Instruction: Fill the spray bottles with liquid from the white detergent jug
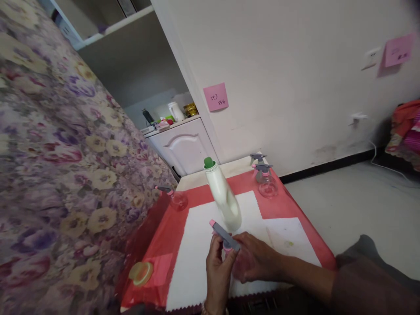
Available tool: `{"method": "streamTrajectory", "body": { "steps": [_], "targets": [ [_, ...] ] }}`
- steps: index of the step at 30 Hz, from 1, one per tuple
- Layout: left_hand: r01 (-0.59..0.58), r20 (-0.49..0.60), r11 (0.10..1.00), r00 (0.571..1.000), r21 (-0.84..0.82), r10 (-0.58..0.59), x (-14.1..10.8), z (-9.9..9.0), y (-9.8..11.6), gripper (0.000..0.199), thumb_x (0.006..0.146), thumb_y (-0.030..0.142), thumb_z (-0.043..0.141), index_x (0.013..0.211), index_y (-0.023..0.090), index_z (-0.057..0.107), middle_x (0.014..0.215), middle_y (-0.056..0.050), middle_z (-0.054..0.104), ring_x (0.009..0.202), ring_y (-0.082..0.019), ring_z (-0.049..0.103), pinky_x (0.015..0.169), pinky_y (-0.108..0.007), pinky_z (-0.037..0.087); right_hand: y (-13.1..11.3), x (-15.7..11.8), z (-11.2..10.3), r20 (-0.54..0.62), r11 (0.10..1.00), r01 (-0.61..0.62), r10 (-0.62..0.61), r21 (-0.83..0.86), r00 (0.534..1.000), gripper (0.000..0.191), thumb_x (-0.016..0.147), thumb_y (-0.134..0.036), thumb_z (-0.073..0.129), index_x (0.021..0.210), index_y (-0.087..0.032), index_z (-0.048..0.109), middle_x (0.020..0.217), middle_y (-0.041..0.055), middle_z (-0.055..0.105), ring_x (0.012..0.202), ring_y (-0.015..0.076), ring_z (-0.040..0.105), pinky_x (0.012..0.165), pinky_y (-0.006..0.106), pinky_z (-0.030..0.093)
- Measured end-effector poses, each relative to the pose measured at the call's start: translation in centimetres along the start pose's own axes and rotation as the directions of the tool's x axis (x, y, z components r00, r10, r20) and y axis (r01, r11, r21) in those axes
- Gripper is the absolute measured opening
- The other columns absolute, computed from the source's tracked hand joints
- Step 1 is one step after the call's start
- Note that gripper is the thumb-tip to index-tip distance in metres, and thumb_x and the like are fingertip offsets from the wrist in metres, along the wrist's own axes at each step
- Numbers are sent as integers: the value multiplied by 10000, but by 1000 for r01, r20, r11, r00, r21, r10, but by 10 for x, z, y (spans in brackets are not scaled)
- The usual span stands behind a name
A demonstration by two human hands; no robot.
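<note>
At the near side of the table I hold a clear pink spray bottle (242,264) with a grey trigger head and pink nozzle (225,236). My left hand (218,267) has its fingers and thumb closed around the neck, just under the spray head. Wrapped round the bottle's round body is my right hand (259,258). Just beyond my hands a tall pale bottle with a handle (226,197) stands on the white cloth (193,236). Its green cap (209,163) sits at its mouth; I cannot tell how firmly.
Another pink spray bottle (179,200) stands at the table's left edge. At the back right are a pink spray bottle (268,187) and a grey-headed one behind it. A roll of tape (143,274) lies front left on the red cover (160,249). A floral curtain (65,175) hangs at left.
</note>
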State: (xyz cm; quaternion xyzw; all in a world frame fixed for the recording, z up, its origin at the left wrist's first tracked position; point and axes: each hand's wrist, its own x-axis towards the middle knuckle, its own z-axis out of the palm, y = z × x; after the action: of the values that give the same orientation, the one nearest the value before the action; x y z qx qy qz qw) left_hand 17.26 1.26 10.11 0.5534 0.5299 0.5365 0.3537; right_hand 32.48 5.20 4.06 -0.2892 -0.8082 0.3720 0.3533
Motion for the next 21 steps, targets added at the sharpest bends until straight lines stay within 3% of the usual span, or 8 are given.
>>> {"method": "streamTrajectory", "body": {
  "steps": [5, 9, 14, 21],
  "targets": [
    [83, -37, 989, 995, -123, -88, 2, -6, 10, 400, 711, 370, 784, 1056, 208, 666, 958, -25, 685, 909, -192, 632, 841, -291, 504, 9, -3, 6, -29, 999, -49, 48, -17, 998, 893, 476, -283, 847, 1284, -184, 480, 1218, 103, 577, 1105, 297, 552, 951, 421, 476],
    [98, -87, 975, 989, -198, -117, 3, -15, 21, 447, 735, 386, 765, 1132, 223, 640, 1135, -48, 678, 1022, -201, 637, 913, -310, 502, 11, -5, 7, -28, 998, -66, 66, -9, 997, 909, 473, -271, 849, 1296, -218, 469, 1216, 91, 575, 1097, 297, 559, 942, 414, 480],
    [43, -97, 982, 993, -186, -62, -1, -26, 37, 468, 757, 385, 744, 1178, 219, 622, 1233, -82, 647, 1040, -226, 648, 912, -344, 518, 11, -5, 7, -36, 998, -59, 59, -19, 998, 912, 486, -300, 848, 1307, -198, 466, 1211, 102, 577, 1099, 304, 563, 959, 421, 468],
    [-66, -175, 979, 984, -192, 32, -9, -31, 69, 444, 788, 376, 713, 1183, 205, 607, 1158, -101, 659, 937, -219, 666, 743, -306, 563, 4, -6, 3, -21, 995, -95, 95, -10, 995, 906, 496, -270, 842, 1313, -219, 456, 1235, 101, 568, 1135, 310, 554, 973, 423, 465]
  ]
}}
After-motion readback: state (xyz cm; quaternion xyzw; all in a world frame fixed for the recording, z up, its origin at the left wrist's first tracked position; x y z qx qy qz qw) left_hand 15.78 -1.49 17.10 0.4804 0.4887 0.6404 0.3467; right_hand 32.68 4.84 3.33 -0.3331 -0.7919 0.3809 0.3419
